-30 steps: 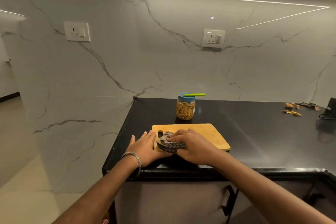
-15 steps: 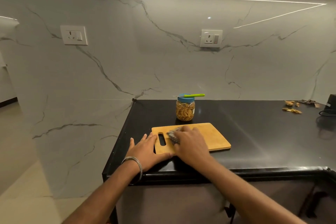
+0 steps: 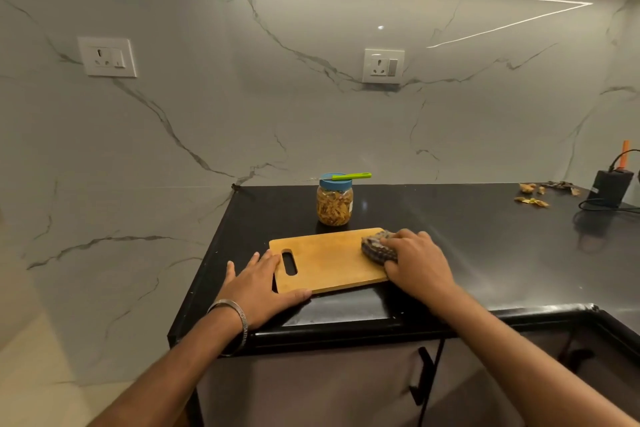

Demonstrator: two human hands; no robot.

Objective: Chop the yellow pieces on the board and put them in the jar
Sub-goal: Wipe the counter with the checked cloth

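A wooden cutting board (image 3: 325, 258) lies bare on the black counter, its slot handle to the left. My left hand (image 3: 261, 284) rests flat against the board's left end, thumb along its near edge. My right hand (image 3: 417, 262) grips a dark checked cloth (image 3: 375, 248) pressed on the board's right end. Behind the board stands a clear jar (image 3: 334, 205) full of yellow pieces, closed with a blue lid. A green-handled knife (image 3: 350, 176) lies across that lid.
The black counter (image 3: 485, 236) ends in a raised front lip and a left edge beside the marble wall. Yellow-brown scraps (image 3: 531, 196) lie at the back right near a black adapter (image 3: 611, 187) with a cable. Two wall sockets sit above.
My right hand has swept the cloth across the board from its left end to its right end. My left hand has stayed at the board's left end.
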